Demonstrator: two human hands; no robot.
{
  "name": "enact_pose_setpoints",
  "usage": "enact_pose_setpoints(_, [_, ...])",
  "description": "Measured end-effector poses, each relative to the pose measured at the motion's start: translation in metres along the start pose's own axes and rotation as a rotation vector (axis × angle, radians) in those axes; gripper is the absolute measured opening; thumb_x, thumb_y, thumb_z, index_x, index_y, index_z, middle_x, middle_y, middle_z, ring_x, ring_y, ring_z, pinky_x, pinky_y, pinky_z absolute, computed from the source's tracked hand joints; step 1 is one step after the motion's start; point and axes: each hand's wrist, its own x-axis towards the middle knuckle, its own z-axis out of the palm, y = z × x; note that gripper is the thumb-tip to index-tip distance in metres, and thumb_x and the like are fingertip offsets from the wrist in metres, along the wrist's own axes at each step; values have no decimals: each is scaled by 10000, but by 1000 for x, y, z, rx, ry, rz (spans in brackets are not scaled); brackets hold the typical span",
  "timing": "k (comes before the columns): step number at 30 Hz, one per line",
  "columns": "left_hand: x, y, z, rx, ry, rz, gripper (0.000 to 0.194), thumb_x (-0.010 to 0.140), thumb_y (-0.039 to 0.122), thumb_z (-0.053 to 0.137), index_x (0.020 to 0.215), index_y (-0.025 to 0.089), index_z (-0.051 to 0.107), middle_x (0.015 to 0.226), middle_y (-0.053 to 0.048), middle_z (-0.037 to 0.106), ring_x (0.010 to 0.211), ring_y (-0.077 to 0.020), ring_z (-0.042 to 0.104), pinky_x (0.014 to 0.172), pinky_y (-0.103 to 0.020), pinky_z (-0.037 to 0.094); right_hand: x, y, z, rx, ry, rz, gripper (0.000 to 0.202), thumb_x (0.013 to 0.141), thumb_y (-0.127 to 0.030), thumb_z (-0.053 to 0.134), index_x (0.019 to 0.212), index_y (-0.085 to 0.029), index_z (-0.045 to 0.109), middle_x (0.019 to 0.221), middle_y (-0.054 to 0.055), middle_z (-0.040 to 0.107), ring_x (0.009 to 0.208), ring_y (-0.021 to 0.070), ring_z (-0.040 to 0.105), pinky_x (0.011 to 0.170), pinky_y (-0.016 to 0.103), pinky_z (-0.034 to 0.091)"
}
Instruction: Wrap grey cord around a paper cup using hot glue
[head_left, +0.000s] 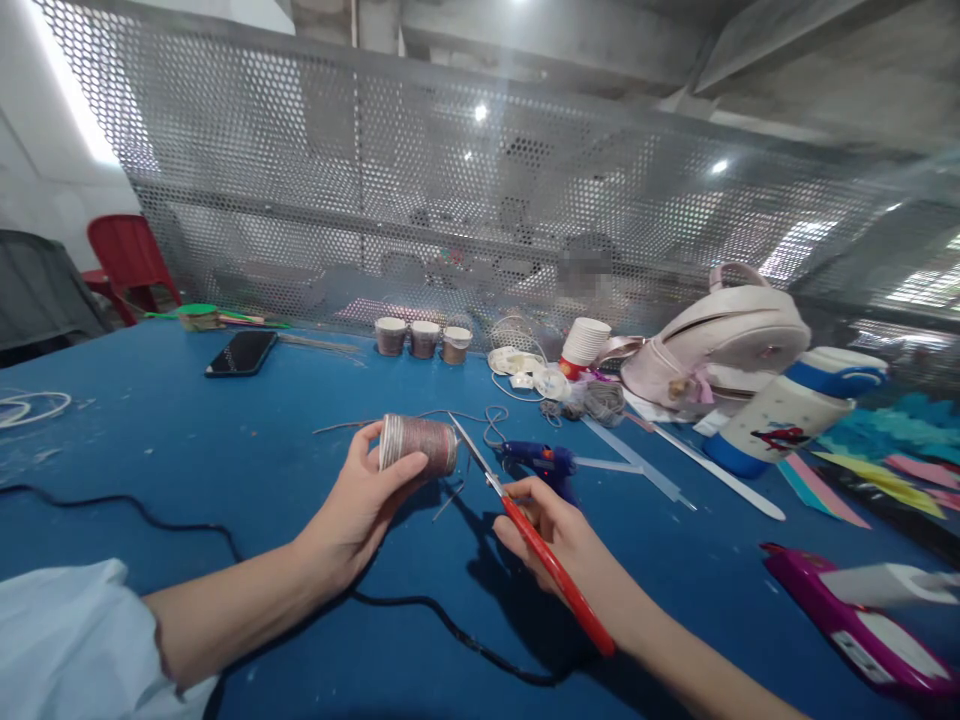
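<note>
- Cup (417, 444): one, a small cylinder wound all round with fine cord, ribbed and dull brown-grey; lying on its side above the blue table (225, 440), held up off it.
- Left hand (360, 500): fingers curled about the cup's open end, thumb on top.
- Right hand (559, 540): fingers closed round the red handle of the scissors (525, 530); one pair, thin metal blades pointing up at the cup and nearly touching it.
- Glue gun (540, 460): one, blue plastic, lying just right of the cup, behind the scissors.
- Cable (300, 570): one, black, snaking over the table below the cup.
- Small cups (424, 338): three in a row, behind the cup near the mesh screen (375, 180); contents cannot be told.
- Paper cups (585, 345): one white stack, right of the row.
- Phone (241, 352): one, black, flat, far left of the cup.
- Bag (720, 340): one, pale pink, rounded, far right.
- Bottle (787, 410): one, white with blue ends, on its side before the bag.
</note>
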Motion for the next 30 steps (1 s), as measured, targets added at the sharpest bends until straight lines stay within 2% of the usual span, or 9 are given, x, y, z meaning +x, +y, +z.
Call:
enact_pose_setpoints(6, [1, -2, 0, -6, 16, -4, 507, 674, 135, 772, 1053, 238, 451, 947, -4, 660, 854, -125, 656, 840, -271, 530, 0, 3, 1, -40, 35, 11, 316, 787, -477, 620, 783, -215, 444, 480, -124, 317, 360, 35, 241, 375, 210, 199])
enact_pose_setpoints(9, [1, -1, 0, -5, 12, -16, 499, 661, 139, 779, 1035, 232, 462, 937, -7, 667, 855, -130, 655, 845, -277, 526, 1, 2, 0, -64, 54, -6, 313, 770, -470, 633, 776, -212, 457, 490, -111, 362, 372, 42, 278, 379, 210, 232])
enact_pose_setpoints(12, [3, 2, -1, 12, -2, -26, 460, 655, 162, 780, 1007, 213, 489, 939, -22, 671, 863, -147, 652, 839, -291, 524, 3, 2, -5, -132, 120, -43, 306, 773, -478, 616, 826, -206, 484, 554, -76, 465, 441, 72, 396, 437, 222, 337])
enact_pose_setpoints(15, [8, 11, -6, 57, -11, 7, 419, 664, 211, 768, 1009, 186, 531, 967, -44, 660, 871, -170, 641, 813, -308, 525, 2, 4, -15, -326, 180, -65, 335, 780, -464, 610, 969, -205, 512, 722, 1, 616, 625, 150, 568, 592, 284, 453])
enact_pose_setpoints(17, [13, 19, -11, 115, -18, 59, 407, 676, 249, 754, 1024, 173, 556, 972, -51, 654, 859, -171, 629, 780, -304, 524, 0, 7, -20, -526, 171, -73, 364, 819, -428, 570, 1097, -203, 505, 876, 66, 668, 776, 219, 624, 697, 352, 482])
enact_pose_setpoints(22, [19, 33, -16, 266, -32, 87, 385, 687, 323, 733, 1022, 181, 606, 888, -18, 661, 776, -153, 611, 675, -261, 499, -11, 16, -26, -1008, 7, -176, 472, 854, -276, 507, 1303, -134, 482, 1201, 183, 595, 1085, 329, 570, 863, 454, 474])
enact_pose_setpoints(25, [17, 34, -15, 333, -73, 11, 355, 686, 344, 731, 978, 172, 624, 842, -21, 661, 731, -157, 608, 622, -252, 485, -16, 13, -26, -1193, -25, -174, 461, 863, -296, 511, 1299, -150, 520, 1126, 180, 635, 1006, 342, 609, 779, 463, 513])
enact_pose_setpoints(27, [15, 33, -14, 345, -91, -56, 377, 678, 343, 739, 994, 182, 610, 856, -23, 657, 720, -160, 610, 602, -257, 489, -17, 8, -26, -1247, 64, -211, 394, 871, -325, 508, 1214, -150, 591, 998, 166, 676, 893, 333, 640, 693, 450, 525])
enact_pose_setpoints(30, [12, 28, -13, 346, -116, -142, 410, 687, 345, 734, 1034, 201, 570, 897, -28, 644, 725, -165, 606, 598, -274, 504, -12, -3, -22, -1053, 225, -447, 272, 897, -300, 488, 1061, -149, 644, 868, 112, 681, 786, 251, 644, 656, 365, 516])
